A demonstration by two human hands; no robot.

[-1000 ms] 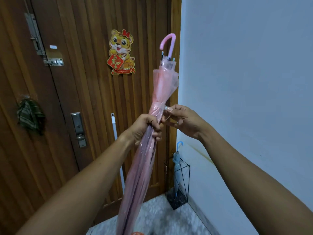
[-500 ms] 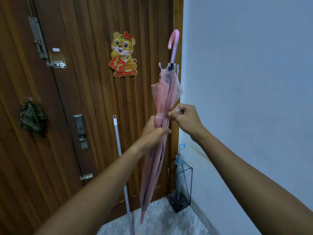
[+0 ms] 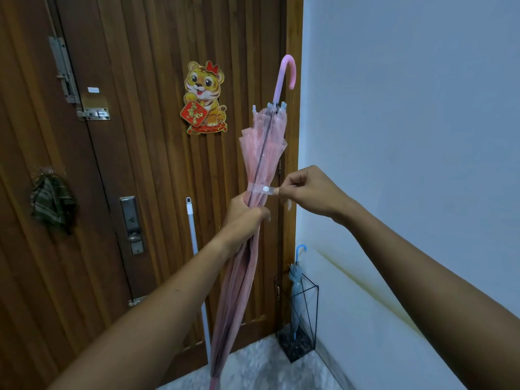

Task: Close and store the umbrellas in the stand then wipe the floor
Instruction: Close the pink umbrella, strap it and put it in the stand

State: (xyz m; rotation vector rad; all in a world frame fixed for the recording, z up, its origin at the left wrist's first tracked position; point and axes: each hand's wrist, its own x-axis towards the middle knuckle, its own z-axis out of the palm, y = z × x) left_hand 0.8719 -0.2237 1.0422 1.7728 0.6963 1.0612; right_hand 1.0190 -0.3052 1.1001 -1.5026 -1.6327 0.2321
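A folded pink see-through umbrella [image 3: 261,147] stands nearly upright before me, its curved pink handle at the top and its tip down near the floor. My left hand [image 3: 244,218] grips the gathered canopy at mid-height. My right hand [image 3: 309,192] pinches the end of the clear closure strap [image 3: 266,189], which wraps around the canopy and shows a white snap. In the corner stands a black wire umbrella stand [image 3: 302,322] holding a closed blue umbrella [image 3: 297,288] with a blue hooked handle.
A brown wooden door [image 3: 140,164] fills the left, with a tiger sticker [image 3: 204,98], a lock plate and a hanging checked cloth [image 3: 52,202]. A white mop pole [image 3: 197,266] leans on the door. A pale wall is on the right; speckled floor [image 3: 261,367] lies below.
The umbrella has been turned more upright and its strap pulled around the canopy to the right. My left hand has shifted its grip just below the strap.
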